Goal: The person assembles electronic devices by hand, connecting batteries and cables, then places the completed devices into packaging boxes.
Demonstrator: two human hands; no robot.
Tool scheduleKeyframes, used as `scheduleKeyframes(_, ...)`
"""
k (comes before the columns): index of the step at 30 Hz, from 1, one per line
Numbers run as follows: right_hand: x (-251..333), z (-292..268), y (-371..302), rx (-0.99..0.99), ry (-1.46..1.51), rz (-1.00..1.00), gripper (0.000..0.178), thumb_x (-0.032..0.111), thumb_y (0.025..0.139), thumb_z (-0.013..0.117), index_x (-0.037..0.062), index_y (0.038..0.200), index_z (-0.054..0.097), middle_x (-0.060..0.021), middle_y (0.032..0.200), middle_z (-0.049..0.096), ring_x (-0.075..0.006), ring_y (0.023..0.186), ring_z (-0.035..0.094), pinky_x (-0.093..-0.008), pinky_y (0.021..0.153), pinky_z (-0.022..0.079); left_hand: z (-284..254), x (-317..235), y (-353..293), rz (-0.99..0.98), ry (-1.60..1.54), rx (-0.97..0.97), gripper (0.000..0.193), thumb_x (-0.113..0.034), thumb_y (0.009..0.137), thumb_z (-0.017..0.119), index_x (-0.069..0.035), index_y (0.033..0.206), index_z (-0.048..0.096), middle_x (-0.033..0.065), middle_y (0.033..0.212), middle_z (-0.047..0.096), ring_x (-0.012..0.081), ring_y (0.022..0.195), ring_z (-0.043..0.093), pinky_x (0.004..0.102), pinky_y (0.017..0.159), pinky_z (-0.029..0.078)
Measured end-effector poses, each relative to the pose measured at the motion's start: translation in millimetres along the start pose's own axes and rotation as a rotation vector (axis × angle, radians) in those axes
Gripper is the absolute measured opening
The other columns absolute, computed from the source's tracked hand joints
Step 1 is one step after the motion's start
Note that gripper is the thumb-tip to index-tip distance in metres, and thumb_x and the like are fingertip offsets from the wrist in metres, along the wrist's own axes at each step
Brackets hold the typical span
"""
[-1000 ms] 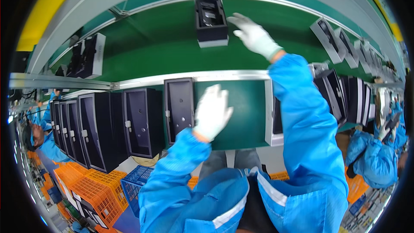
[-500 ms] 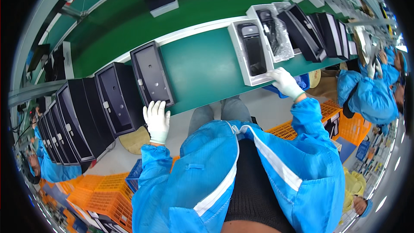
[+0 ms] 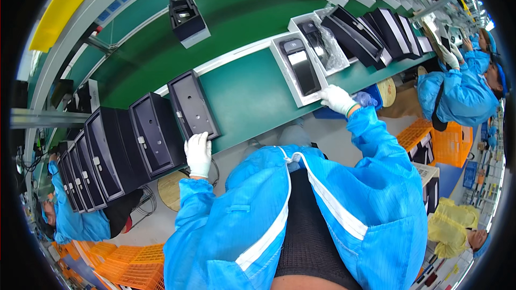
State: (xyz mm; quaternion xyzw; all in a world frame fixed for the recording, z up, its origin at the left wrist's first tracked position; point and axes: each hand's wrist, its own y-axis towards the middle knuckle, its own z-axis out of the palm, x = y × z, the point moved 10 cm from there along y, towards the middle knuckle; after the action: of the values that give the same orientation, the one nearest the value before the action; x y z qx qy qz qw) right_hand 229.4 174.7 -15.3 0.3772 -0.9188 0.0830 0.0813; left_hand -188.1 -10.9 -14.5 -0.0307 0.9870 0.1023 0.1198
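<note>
My left hand (image 3: 198, 156), in a white glove, has its bent fingers on the near edge of an open dark box (image 3: 192, 104). That box has a grey inner face with small round holes. Farther right, my right hand (image 3: 337, 99), gloved too, grips the near right corner of an open white box (image 3: 285, 70). Inside the white box lies a black handheld device (image 3: 301, 67) with a screen, face up. Both boxes rest on the green worktop (image 3: 242, 91), with a stretch of bare worktop between them.
Several dark open boxes (image 3: 153, 134) stand in a row at left. Beside the white box is another white box with bubble wrap (image 3: 334, 48), then dark boxes (image 3: 355, 32). A box (image 3: 188, 21) sits on the green belt beyond. Co-workers (image 3: 457, 94) and orange crates (image 3: 451, 142) are at right.
The view has shifted, so the worktop appears moved. My left fingers, spread before, are now closer together at the dark box's edge. My right hand remains at the white box's corner.
</note>
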Motion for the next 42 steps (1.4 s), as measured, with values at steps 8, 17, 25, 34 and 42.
scheduleKeyframes(8,1.8,-2.3,57.8,-0.129,0.062,-0.208,0.021,0.022,0.087,0.050,0.0074,0.087,0.065,-0.0155,0.089,0.059,-0.0339,0.089,0.059,-0.0441,0.077,0.048,-4.6,-0.1,5.9,0.001,-0.058,0.023,0.030,-0.020,0.081,0.068,-0.013,0.109,0.063,0.0027,0.102,0.062,0.0224,0.104,0.057,0.0488,0.100,0.038)
scheduleKeyframes(17,148.9,-74.9,156.8,0.410,0.195,0.058,0.039,0.032,0.076,0.065,0.0031,0.103,0.064,-0.0156,0.103,0.063,-0.0336,0.106,0.056,-0.0441,0.084,0.047,-0.9,-4.4,4.4,-0.034,-0.067,0.041,0.030,-0.019,0.079,0.069,-0.014,0.109,0.062,0.0020,0.103,0.061,0.0216,0.104,0.057,0.0516,0.101,0.036)
scheduleKeyframes(25,162.5,8.5,84.7,-0.199,0.174,-0.396,0.017,0.010,0.077,0.054,0.0065,0.092,0.059,-0.0113,0.086,0.055,-0.0313,0.087,0.055,-0.0421,0.077,0.045,10.1,-63.9,34.2,0.109,-0.174,0.021,0.031,-0.015,0.075,0.071,-0.013,0.105,0.064,0.0016,0.097,0.063,0.0215,0.097,0.058,0.0508,0.103,0.036)
scheduleKeyframes(34,142.2,-26.2,125.3,-0.016,0.283,-0.037,0.043,0.027,0.085,0.064,0.0041,0.120,0.053,-0.0186,0.107,0.060,-0.0371,0.106,0.057,-0.0441,0.091,0.047,3.6,-127.0,50.1,0.077,-0.073,0.029,0.047,-0.028,0.076,0.071,-0.012,0.120,0.060,0.0076,0.111,0.059,0.0282,0.112,0.050,0.0524,0.104,0.032)
scheduleKeyframes(42,90.5,63.9,154.9,0.146,0.643,0.545,0.097,0.046,0.061,0.084,-0.0083,0.129,0.041,-0.0308,0.121,0.053,-0.0394,0.110,0.058,-0.0433,0.093,0.049,33.0,-148.3,71.7,0.039,-0.184,-0.019,0.017,-0.022,0.079,0.067,-0.018,0.095,0.064,0.0061,0.085,0.048,0.0249,0.081,0.051,0.0392,0.072,0.041)
